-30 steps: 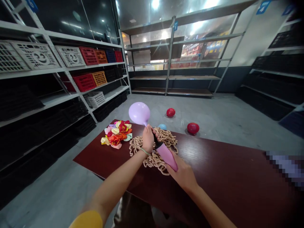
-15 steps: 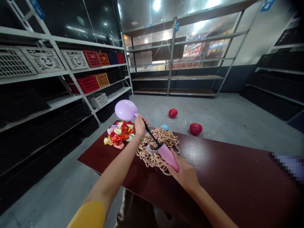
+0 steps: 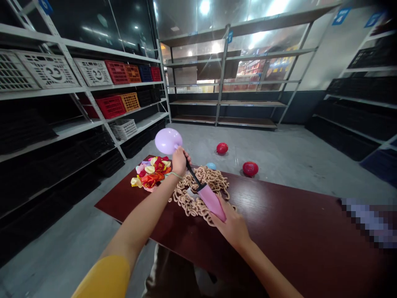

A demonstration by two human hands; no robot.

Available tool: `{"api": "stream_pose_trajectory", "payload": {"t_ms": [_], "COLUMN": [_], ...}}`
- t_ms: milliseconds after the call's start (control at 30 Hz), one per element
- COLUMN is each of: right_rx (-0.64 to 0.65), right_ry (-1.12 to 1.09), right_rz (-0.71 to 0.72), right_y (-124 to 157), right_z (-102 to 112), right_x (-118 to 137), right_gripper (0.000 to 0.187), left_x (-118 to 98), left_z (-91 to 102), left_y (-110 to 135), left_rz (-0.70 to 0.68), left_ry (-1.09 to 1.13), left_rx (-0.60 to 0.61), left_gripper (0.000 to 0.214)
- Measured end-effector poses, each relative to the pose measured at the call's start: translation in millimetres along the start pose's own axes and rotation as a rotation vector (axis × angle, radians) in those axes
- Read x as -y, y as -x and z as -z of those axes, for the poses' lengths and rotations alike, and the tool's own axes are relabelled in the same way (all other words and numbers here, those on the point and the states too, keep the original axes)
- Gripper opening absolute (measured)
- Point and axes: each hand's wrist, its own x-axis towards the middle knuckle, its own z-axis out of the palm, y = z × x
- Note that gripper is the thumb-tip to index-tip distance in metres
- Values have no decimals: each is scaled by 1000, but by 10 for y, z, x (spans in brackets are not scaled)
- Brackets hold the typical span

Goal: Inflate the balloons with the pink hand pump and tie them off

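Note:
A lilac inflated balloon [image 3: 168,141] sits just beyond my left hand [image 3: 179,162], whose fingers are closed around its neck at the far end of the hand pump. My right hand [image 3: 232,225] is wrapped around the pink barrel of the balloon pump [image 3: 212,202]. The pump's black rod shows between the two hands, slanting over a heap of beige, rope-like loops [image 3: 214,180] on the dark brown table [image 3: 279,219]. To the left of my left hand lies a pile of flat, uninflated balloons [image 3: 151,179] in several colours. The nozzle tip is hidden by my fingers.
A light blue rounded thing [image 3: 211,166] shows behind the beige heap. Two red balloons [image 3: 222,148] rest on the grey floor beyond the table. Metal shelves [image 3: 139,120] with plastic crates [image 3: 110,106] line the left, and another rack [image 3: 221,82] stands at the back.
The view has turned slightly to the right. The lilac balloon has swung rightward, closer above my left hand. Both hands keep their hold, and the visible black rod looks about as long.

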Motion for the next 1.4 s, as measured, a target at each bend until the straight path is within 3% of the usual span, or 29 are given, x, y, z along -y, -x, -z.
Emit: {"api": "stream_pose_trajectory", "payload": {"t_ms": [100, 167, 267, 400, 467, 567, 767, 867, 967, 1133, 1200, 1300, 1400], "right_rx": [-8, -15, -23, -46, -47, -46, -15, -50, -71, -85, -83, -77, -74], "right_ry": [-5, 10, 40, 50, 39, 25, 10, 34, 75, 90, 79, 59, 39], "right_rz": [15, 17, -12, -85, -74, -47, 5, 17, 10, -45, -41, -34, -11], "right_y": [-4, -5, -7, -13, -20, -26, -14, -18, -30, -40, -43, -52, -58], "right_z": [12, 12, 18, 51, 60, 46, 12, 35, 83, 131, 120, 86, 72], "right_x": [-3, -20, -62, -98, -89, -49, 5, -14, -71, -143, -127, -74, -32], "right_gripper": [60, 58, 59, 61, 59, 58, 60, 60, 59, 57, 57, 59, 62], "left_x": [-201, -199, 20, 419, 509, 439, -86, -234, -135, 355, 478, 463, 242], "left_z": [26, -1, -112, -252, -259, -189, -29, -51, -154, -297, -288, -229, -180], "left_y": [-196, -176, 94, 554, 647, 542, -88, -239, -92, 524, 659, 589, 293], "left_rz": [-47, -50, -19, 46, 50, 57, 9, -16, -9, 40, 37, 51, 51], "left_ry": [22, 34, 44, 84, 88, 37, 4, 55, 97, 133, 135, 98, 83], "left_rx": [-43, -48, -9, 138, 161, 137, -22, -59, -53, 89, 117, 118, 87], "left_gripper": [28, 28, 30, 35, 37, 36, 27, 26, 28, 34, 35, 35, 32]}}
